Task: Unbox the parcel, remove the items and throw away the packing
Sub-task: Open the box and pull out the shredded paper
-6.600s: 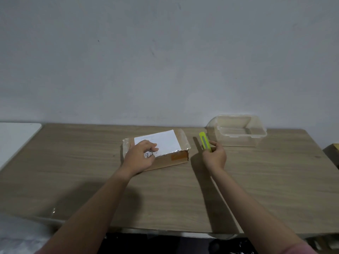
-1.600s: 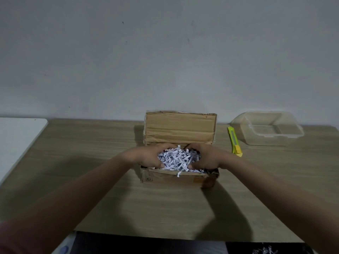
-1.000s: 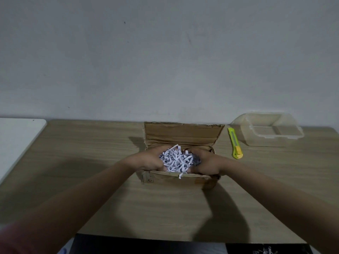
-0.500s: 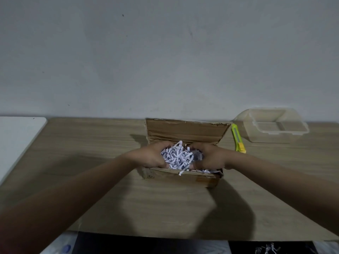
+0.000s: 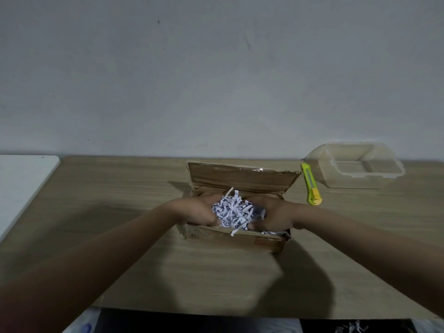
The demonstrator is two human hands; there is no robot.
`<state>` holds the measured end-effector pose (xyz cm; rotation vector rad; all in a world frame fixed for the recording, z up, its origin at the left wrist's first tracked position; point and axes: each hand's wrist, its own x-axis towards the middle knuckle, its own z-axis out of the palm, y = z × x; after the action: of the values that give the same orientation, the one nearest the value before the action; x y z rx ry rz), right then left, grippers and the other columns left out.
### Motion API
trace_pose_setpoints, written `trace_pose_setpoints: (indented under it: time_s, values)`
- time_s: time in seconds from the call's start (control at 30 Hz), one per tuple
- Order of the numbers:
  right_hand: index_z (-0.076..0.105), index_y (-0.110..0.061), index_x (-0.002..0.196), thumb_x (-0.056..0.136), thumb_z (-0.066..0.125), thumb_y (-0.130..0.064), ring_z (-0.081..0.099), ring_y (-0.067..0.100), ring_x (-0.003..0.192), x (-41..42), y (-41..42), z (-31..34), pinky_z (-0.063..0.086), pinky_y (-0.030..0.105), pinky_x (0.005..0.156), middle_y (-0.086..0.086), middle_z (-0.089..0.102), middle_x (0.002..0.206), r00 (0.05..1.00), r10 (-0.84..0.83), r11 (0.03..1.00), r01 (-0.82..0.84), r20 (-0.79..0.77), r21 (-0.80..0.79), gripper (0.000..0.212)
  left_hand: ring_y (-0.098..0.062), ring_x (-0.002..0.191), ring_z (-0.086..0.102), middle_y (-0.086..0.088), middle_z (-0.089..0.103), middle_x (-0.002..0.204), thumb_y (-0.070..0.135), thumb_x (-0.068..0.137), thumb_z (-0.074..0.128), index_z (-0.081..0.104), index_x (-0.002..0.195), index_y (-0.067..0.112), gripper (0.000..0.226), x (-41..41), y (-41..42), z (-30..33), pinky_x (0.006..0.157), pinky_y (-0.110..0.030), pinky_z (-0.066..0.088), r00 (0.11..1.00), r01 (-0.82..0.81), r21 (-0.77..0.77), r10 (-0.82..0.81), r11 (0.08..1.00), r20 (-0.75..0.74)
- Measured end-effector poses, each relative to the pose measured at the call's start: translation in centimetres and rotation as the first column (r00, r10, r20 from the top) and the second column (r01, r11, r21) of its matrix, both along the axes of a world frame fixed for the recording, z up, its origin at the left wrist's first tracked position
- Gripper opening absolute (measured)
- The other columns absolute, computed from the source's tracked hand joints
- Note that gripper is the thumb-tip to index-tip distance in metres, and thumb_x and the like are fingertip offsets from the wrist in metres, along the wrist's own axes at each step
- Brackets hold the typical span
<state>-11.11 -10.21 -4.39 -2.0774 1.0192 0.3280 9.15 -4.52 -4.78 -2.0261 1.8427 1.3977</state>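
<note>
A brown cardboard parcel (image 5: 240, 239) stands open at the middle of the wooden table, its lid flap (image 5: 242, 180) tilted back. Inside it lies a heap of white shredded paper (image 5: 236, 213). My left hand (image 5: 195, 211) and my right hand (image 5: 276, 216) are both down in the box, cupped round the heap from either side, fingers curled into the shreds. Any items under the paper are hidden.
A yellow utility knife (image 5: 311, 183) lies right of the box. A clear plastic tub (image 5: 355, 164) stands at the back right by the wall. A white surface (image 5: 21, 183) adjoins the table (image 5: 120, 200) on the left.
Since the first frame the knife was put down and the parcel opened. Over the last second both hands have gathered the shredded paper closer together, and the lid has tipped further back.
</note>
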Motion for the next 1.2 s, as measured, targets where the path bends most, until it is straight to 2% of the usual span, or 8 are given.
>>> trace_pose_setpoints:
  time_s: [0.13, 0.33, 0.43, 0.57, 0.7, 0.8, 1.07, 1.2]
  values:
    - [0.04, -0.02, 0.138, 0.086, 0.066, -0.027, 0.053, 0.018, 0.119, 0.1, -0.2, -0.4, 0.042, 0.029, 0.102, 0.001, 0.053, 0.135, 1.0, -0.009, 0.999, 0.009, 0.006, 0.035, 0.059, -0.015, 0.122, 0.046, 0.007, 0.047, 0.135, 0.012, 0.086, 0.063, 0.029, 0.143, 0.03, 0.069, 0.5, 0.1, -0.9, 0.1, -0.023, 0.036, 0.989, -0.082, 0.041, 0.087, 0.996, -0.124]
    - [0.033, -0.023, 0.139, 0.088, 0.064, -0.021, 0.053, 0.016, 0.114, 0.1, -0.3, -0.5, 0.044, 0.026, 0.096, -0.006, 0.05, 0.133, 0.994, -0.075, 0.986, 0.063, 0.074, 0.153, 0.06, -0.02, 0.127, 0.042, 0.002, 0.04, 0.141, 0.018, 0.075, 0.069, 0.024, 0.142, 0.038, 0.082, 0.8, 0.3, -1.5, 0.111, -0.042, 0.034, 0.968, -0.108, -0.011, 0.103, 0.994, -0.228]
    - [0.033, -0.032, 0.138, 0.083, 0.068, -0.031, 0.06, 0.024, 0.109, -0.2, -0.7, -0.8, 0.052, 0.045, 0.092, 0.001, 0.057, 0.126, 0.992, -0.091, 0.983, 0.075, 0.089, 0.166, 0.065, -0.018, 0.13, 0.04, 0.005, 0.036, 0.146, 0.027, 0.071, 0.069, 0.016, 0.143, 0.042, 0.09, 1.0, 0.7, -1.8, 0.112, -0.043, 0.033, 0.966, -0.096, -0.055, 0.079, 0.994, -0.248]
    - [0.032, -0.027, 0.137, 0.086, 0.067, -0.019, 0.059, -0.002, 0.088, -0.7, -0.9, -1.0, 0.048, 0.012, 0.071, -0.014, 0.06, 0.103, 0.985, -0.083, 0.98, 0.054, 0.15, 0.191, 0.062, -0.013, 0.124, 0.045, 0.004, 0.043, 0.139, 0.012, 0.08, 0.068, 0.014, 0.141, 0.037, 0.086, 0.9, 1.2, -2.0, 0.108, -0.032, 0.037, 0.962, -0.086, -0.143, 0.045, 0.986, -0.269]
    - [0.02, -0.04, 0.139, 0.085, 0.069, -0.025, 0.052, 0.011, 0.119, -1.2, -0.5, -1.0, 0.045, 0.03, 0.101, -0.009, 0.048, 0.135, 0.981, -0.031, 0.994, 0.011, 0.19, 0.107, 0.075, -0.006, 0.137, 0.016, 0.015, 0.003, 0.155, 0.009, 0.081, 0.07, -0.014, 0.142, 0.049, 0.111, 0.9, 1.3, -1.9, 0.107, -0.021, 0.024, 0.946, -0.111, -0.206, 0.04, 0.972, -0.321]
    - [0.006, -0.038, 0.146, 0.081, 0.072, -0.024, 0.034, 0.011, 0.135, -1.3, -0.3, -1.2, 0.033, 0.027, 0.11, -0.007, 0.027, 0.152, 0.967, -0.004, 0.999, -0.008, 0.253, 0.048, 0.094, -0.007, 0.138, 0.02, 0.013, 0.003, 0.157, 0.009, 0.078, 0.072, -0.015, 0.141, 0.051, 0.116, 1.2, 1.0, -1.9, 0.099, -0.016, 0.033, 0.93, -0.13, -0.162, 0.064, 0.978, -0.362]
    - [-0.001, -0.038, 0.148, 0.078, 0.076, -0.02, 0.039, 0.019, 0.132, -0.8, -1.0, -1.7, 0.037, 0.031, 0.106, 0.0, 0.027, 0.154, 0.975, -0.054, 0.991, 0.026, 0.217, 0.129, 0.106, -0.01, 0.133, 0.03, 0.005, 0.012, 0.158, 0.0, 0.075, 0.072, -0.007, 0.145, 0.044, 0.115, 0.9, 0.1, -1.8, 0.097, -0.018, 0.035, 0.913, -0.153, -0.039, 0.126, 0.987, -0.387]
    - [0.001, -0.038, 0.147, 0.078, 0.075, -0.009, 0.044, 0.022, 0.126, -0.3, -1.1, -1.6, 0.05, 0.024, 0.088, 0.003, 0.03, 0.151, 0.965, -0.125, 0.968, 0.068, 0.231, 0.242, 0.106, -0.014, 0.129, 0.036, 0.001, 0.02, 0.155, -0.007, 0.075, 0.07, -0.004, 0.147, 0.04, 0.114, 0.7, -0.3, -1.7, 0.092, -0.017, 0.04, 0.904, -0.174, 0.013, 0.165, 0.985, -0.395]
